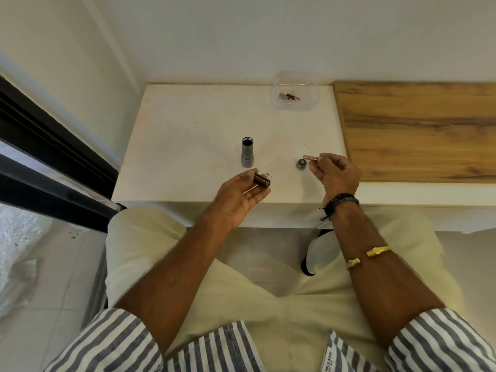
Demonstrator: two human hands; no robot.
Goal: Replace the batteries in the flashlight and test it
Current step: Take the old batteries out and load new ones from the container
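The grey flashlight body [247, 153] stands upright on the white table [188, 146], its open end facing up. Its round tail cap [301, 164] lies on the table to the right. My left hand [239, 200] holds the black battery holder [262, 180] with batteries in it, near the table's front edge. My right hand [336, 174] pinches a single copper-coloured battery [310, 157] just above the tail cap. A clear plastic box [295, 93] at the back holds a few more batteries [289, 96].
A wooden board [418, 130] covers the table's right part. A white wall closes the back and left. A dark window frame [53, 162] runs along the left. My lap in light trousers sits below the table edge.
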